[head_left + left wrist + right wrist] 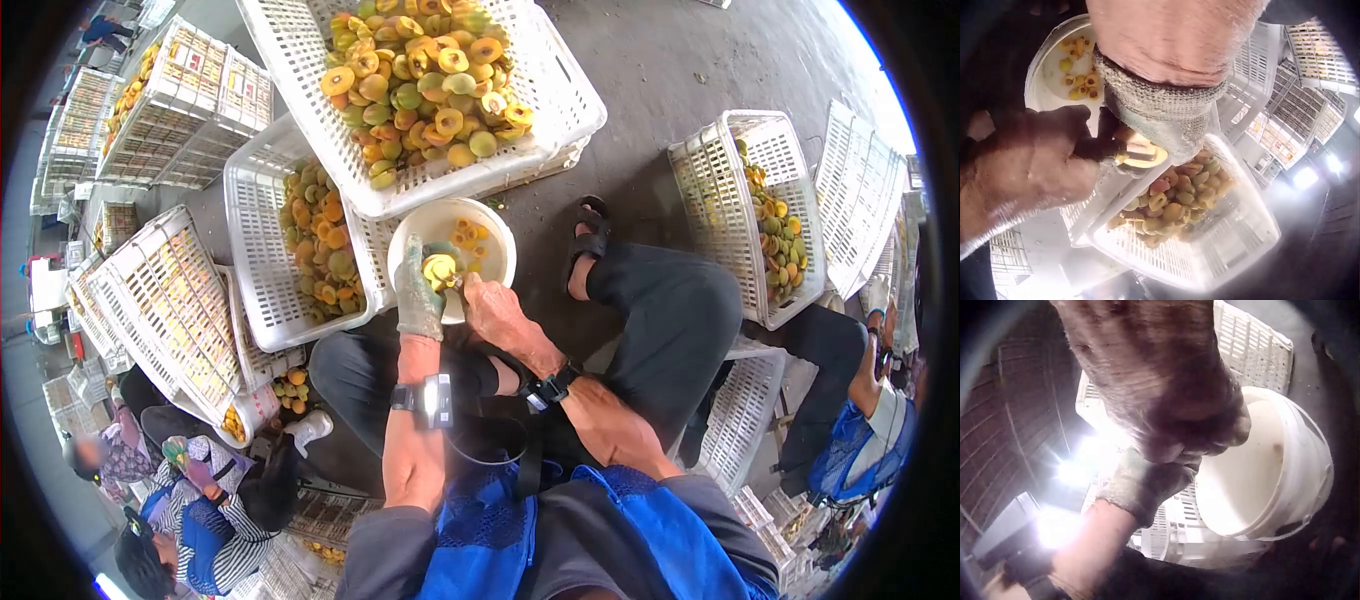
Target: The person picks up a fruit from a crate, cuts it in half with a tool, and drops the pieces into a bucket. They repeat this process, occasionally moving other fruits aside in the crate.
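Observation:
My left hand [420, 300], in a worn greyish glove, holds a halved yellow-fleshed fruit [438, 270] with green skin over the near side of a white bucket [508, 235]. My bare right hand [508, 322] is curled right beside the fruit. It grips a small tool, mostly hidden in the fist; in the left wrist view a narrow metal blade [1141, 155] lies across the cut face. Several small orange-yellow fruit pieces [468, 238] lie in the bucket. In the right wrist view my right hand covers the fruit.
A large white crate [575, 105] of halved fruit stands beyond the bucket. Another crate [262, 325] of fruit is at its left, a third [735, 130] at the right. Stacked crates [165, 310] stand farther left. Other people [215, 510] sit nearby at both sides.

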Motion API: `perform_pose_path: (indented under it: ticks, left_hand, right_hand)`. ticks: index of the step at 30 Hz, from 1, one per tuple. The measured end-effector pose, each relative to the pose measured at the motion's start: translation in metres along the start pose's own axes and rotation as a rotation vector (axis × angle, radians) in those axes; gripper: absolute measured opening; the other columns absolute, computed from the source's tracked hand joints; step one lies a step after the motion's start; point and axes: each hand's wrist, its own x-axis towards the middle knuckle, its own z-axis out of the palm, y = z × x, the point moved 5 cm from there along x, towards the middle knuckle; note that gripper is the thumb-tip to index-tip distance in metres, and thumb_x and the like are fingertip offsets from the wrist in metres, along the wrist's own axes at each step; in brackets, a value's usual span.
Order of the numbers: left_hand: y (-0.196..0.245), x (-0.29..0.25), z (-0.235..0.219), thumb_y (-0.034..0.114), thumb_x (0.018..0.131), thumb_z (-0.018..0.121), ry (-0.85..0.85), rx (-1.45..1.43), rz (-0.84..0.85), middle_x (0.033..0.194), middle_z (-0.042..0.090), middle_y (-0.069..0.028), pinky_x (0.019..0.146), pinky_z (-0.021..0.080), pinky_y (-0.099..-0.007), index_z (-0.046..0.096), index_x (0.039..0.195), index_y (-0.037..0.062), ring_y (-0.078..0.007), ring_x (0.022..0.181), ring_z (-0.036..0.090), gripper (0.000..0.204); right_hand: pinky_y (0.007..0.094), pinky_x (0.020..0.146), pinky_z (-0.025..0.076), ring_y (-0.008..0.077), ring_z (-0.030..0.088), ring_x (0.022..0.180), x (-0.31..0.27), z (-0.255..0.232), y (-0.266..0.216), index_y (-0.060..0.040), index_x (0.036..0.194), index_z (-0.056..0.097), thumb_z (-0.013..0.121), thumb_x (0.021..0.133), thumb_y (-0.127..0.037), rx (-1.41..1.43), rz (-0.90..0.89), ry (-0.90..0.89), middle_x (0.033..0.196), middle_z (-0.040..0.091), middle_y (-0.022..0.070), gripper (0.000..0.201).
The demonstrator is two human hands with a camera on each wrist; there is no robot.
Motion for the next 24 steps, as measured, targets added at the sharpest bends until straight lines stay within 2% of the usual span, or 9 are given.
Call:
perform_pose_path:
  ticks: [4, 7, 11, 14, 20, 23, 24]
  left_hand:
    - [-0.014, 0.004, -0.006, 0.044, 0.104, 0.048, 0.06, -0.197, 0.017, 0.083, 0.072, -0.013, 0.063, 0.056, -0.0356, 0.068, 0.094, 0.0024, -0.0269, 0.068, 0.069, 0.047]
    - [-0.017, -0.001, -0.002, 0.044, 0.104, 0.049, 0.119, -0.16, 0.111, 0.083, 0.072, -0.0131, 0.062, 0.056, -0.0367, 0.068, 0.093, 0.0031, -0.0274, 0.068, 0.069, 0.046]
    - [-0.019, -0.006, 0.005, 0.044, 0.104, 0.049, 0.169, -0.203, 0.084, 0.081, 0.071, -0.013, 0.06, 0.056, -0.0364, 0.068, 0.092, 0.0035, -0.0274, 0.066, 0.068, 0.046]
    - [-0.021, -0.008, 0.008, 0.044, 0.104, 0.05, 0.195, -0.205, 0.093, 0.08, 0.071, -0.0124, 0.059, 0.056, -0.0352, 0.068, 0.091, 0.0024, -0.026, 0.064, 0.067, 0.047]
    - [-0.023, -0.005, 0.011, 0.042, 0.103, 0.053, 0.243, -0.221, 0.098, 0.077, 0.07, -0.011, 0.058, 0.054, -0.0322, 0.069, 0.09, -0.0007, -0.022, 0.064, 0.065, 0.047]
    - [-0.024, -0.004, 0.008, 0.04, 0.103, 0.054, 0.242, -0.155, 0.13, 0.076, 0.069, -0.011, 0.056, 0.052, -0.031, 0.07, 0.087, -0.0015, -0.0202, 0.063, 0.064, 0.047]
    - [-0.023, -0.006, 0.008, 0.04, 0.102, 0.055, 0.235, -0.105, 0.152, 0.075, 0.069, -0.0107, 0.055, 0.052, -0.0304, 0.07, 0.087, -0.0018, -0.0195, 0.061, 0.063, 0.047]
  right_hand:
    - [0.0551, 0.066, 0.051, 0.0454, 0.066, 0.074, 0.002, -0.003, -0.005, 0.0012, 0.095, 0.048, 0.055, 0.09, -0.006, -0.095, 0.045, 0.023, 0.073, 0.063, 0.0253, 0.011]
    - [0.055, 0.064, 0.051, 0.0447, 0.067, 0.073, 0.0, 0.002, 0.002, 0.0011, 0.095, 0.048, 0.056, 0.09, -0.007, -0.116, 0.063, -0.015, 0.073, 0.064, 0.0261, 0.012]
    - [0.0547, 0.063, 0.052, 0.0452, 0.067, 0.073, 0.002, 0.009, 0.007, 0.0019, 0.095, 0.048, 0.057, 0.09, -0.008, -0.106, 0.09, -0.061, 0.074, 0.064, 0.0275, 0.014]
    - [0.0537, 0.062, 0.053, 0.046, 0.067, 0.073, -0.001, 0.019, 0.014, 0.0026, 0.096, 0.048, 0.057, 0.089, -0.008, -0.121, 0.098, 0.015, 0.073, 0.065, 0.0273, 0.015]
    - [0.0542, 0.063, 0.053, 0.0457, 0.069, 0.077, 0.001, 0.013, 0.012, 0.0029, 0.097, 0.048, 0.057, 0.089, -0.008, -0.121, 0.127, -0.029, 0.075, 0.066, 0.0283, 0.016]
    - [0.0551, 0.064, 0.052, 0.0468, 0.068, 0.077, -0.004, 0.03, 0.024, 0.0016, 0.092, 0.052, 0.059, 0.086, -0.007, -0.061, 0.181, 0.005, 0.077, 0.065, 0.0307, 0.013]
    - [0.0524, 0.061, 0.051, 0.0448, 0.067, 0.072, -0.005, 0.036, 0.029, 0.0013, 0.088, 0.053, 0.059, 0.086, -0.007, 0.012, 0.106, 0.045, 0.074, 0.065, 0.0283, 0.011]
